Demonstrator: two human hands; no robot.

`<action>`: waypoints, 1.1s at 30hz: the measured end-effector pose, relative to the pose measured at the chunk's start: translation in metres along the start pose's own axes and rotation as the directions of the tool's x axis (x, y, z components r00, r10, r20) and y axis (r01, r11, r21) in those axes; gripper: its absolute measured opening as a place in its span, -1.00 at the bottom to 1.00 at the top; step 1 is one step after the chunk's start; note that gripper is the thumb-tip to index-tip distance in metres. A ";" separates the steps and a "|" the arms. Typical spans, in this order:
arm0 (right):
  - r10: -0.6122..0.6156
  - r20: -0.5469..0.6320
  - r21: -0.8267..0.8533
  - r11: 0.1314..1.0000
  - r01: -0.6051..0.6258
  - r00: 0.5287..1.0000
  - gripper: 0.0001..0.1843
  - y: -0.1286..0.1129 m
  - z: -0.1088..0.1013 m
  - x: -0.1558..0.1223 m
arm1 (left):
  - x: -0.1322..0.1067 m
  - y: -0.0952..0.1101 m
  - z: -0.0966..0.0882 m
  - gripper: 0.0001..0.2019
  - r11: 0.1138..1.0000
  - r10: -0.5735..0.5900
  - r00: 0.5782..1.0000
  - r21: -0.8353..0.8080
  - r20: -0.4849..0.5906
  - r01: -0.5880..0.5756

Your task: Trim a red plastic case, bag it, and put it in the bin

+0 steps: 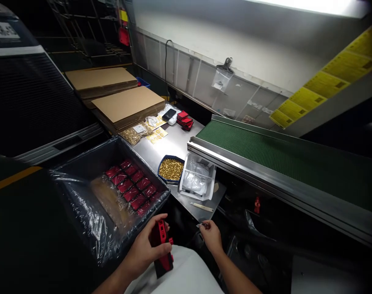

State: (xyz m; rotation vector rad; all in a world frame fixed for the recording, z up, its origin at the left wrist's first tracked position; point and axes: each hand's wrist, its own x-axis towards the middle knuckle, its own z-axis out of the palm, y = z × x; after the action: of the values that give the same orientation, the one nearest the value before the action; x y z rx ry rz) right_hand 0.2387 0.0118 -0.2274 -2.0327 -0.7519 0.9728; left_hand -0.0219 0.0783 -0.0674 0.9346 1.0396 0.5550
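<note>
My left hand (140, 250) is wrapped round a red and black plastic housing (164, 261), held upright on edge above my lap. Level with it to the right, my right hand (213, 237) pinches a small shiny piece (200, 225) between thumb and fingertips; its kind is too small to make out. Just beyond that hand, a pale slim-handled tool (202, 207) lies near the metal table's corner. Small brass-coloured parts (171, 168) fill a dark blue tray (159, 174). Against it stands a white tray (212, 190) with clear plastic bags (196, 173).
Left of the table is a plastic-lined bin (81, 161) with rows of wrapped red pieces (131, 193). Stacked cardboard (129, 102), a bag of brass-coloured parts (132, 134), a phone (169, 114) and red-black pieces (185, 120) lie farther back. A green conveyor belt (265, 151) runs along the right.
</note>
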 end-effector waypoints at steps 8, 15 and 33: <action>-0.024 -0.028 -0.240 0.971 0.017 0.999 -0.80 0.039 -0.013 0.022 | 0.006 -0.009 -0.026 -0.42 0.979 -0.165 0.966 0.088 -0.201 0.185; -0.099 0.052 -0.308 0.945 0.110 0.994 -0.63 0.027 -0.034 0.029 | 0.012 -0.009 -0.048 -0.63 0.981 0.005 0.959 0.187 -0.283 0.050; -0.114 0.180 -0.147 0.979 0.141 0.977 -0.53 -0.057 -0.027 -0.002 | 0.029 0.003 -0.001 -0.42 0.703 -0.248 0.947 -0.635 0.203 0.321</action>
State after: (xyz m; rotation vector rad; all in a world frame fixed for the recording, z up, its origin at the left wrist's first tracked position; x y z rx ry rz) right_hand 0.2499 0.0316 -0.1687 -2.0244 -1.0701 1.0504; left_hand -0.0107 0.1027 -0.0789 0.1518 0.7780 0.5503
